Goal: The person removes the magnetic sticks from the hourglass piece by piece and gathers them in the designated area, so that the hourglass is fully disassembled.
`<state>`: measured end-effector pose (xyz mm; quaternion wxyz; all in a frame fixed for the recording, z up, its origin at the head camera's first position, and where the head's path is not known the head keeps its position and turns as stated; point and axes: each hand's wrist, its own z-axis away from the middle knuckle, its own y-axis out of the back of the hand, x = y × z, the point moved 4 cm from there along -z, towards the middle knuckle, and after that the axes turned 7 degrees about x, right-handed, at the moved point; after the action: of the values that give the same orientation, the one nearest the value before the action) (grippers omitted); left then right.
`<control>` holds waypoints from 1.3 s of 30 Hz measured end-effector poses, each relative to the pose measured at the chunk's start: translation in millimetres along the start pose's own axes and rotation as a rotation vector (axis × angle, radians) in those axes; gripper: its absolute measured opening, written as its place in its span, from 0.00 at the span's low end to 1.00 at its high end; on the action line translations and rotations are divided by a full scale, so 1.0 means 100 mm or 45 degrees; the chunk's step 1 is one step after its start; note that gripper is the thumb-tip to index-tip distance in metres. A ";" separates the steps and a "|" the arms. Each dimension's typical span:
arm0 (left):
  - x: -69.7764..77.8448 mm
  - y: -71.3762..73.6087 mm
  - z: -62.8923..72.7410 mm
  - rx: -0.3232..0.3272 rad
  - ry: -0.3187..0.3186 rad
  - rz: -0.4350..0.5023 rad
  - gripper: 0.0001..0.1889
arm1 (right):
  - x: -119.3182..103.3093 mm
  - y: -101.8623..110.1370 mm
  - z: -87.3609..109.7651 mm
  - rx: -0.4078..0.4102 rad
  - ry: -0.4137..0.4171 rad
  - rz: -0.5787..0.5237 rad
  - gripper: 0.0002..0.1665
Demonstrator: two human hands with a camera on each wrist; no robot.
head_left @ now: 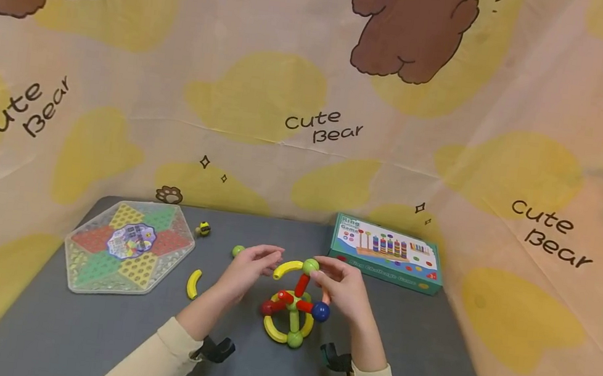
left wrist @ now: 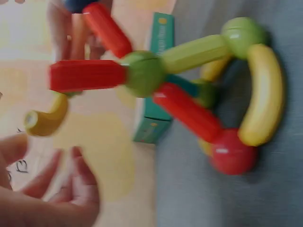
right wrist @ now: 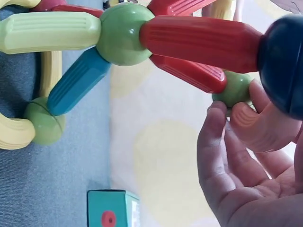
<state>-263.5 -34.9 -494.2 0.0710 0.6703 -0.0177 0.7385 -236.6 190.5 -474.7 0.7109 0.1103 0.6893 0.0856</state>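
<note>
From my remote post, I see a ball-and-rod construction [head_left: 293, 302] on the gray table [head_left: 404, 361], between two bare hands, its base a ring with curved yellow rods. The right hand [head_left: 347, 287] pinches its upper green ball [head_left: 311, 267], next to a curved orange rod [right wrist: 260, 126]. The left hand [head_left: 252, 269] holds nothing, thumb and fingers parted, near the tip of the curved yellow rod [head_left: 287, 268] jutting from that ball. A blue ball [head_left: 321, 312] caps a red rod at right. Behind stand a hexagonal game case [head_left: 100, 237], left, and a Ring Challenge Game box [head_left: 387, 255], right.
</note>
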 end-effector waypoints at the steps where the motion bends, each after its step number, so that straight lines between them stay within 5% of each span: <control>1: 0.04 -0.02 -0.02 -0.028 0.024 -0.057 0.17 | -0.01 0.01 0.00 -0.007 -0.001 0.002 0.21; 7: 0.15 -0.14 -0.09 -0.140 0.056 -0.195 0.15 | -0.04 0.00 -0.01 -0.033 -0.004 0.037 0.20; 17: 0.21 -0.14 -0.05 -0.083 0.087 -0.230 0.12 | -0.03 0.01 -0.04 -0.029 -0.007 0.069 0.19; 30: 0.21 -0.14 -0.06 -0.107 0.057 -0.278 0.11 | -0.06 -0.03 -0.06 -0.032 0.035 0.129 0.22; 39: 0.16 -0.08 -0.08 -0.112 0.106 -0.295 0.12 | -0.08 -0.05 -0.06 -0.049 0.037 0.133 0.20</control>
<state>-271.6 -24.4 -479.4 0.1860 0.6329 0.0304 0.7509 -243.1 183.4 -468.7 0.6974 0.1310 0.6910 0.1374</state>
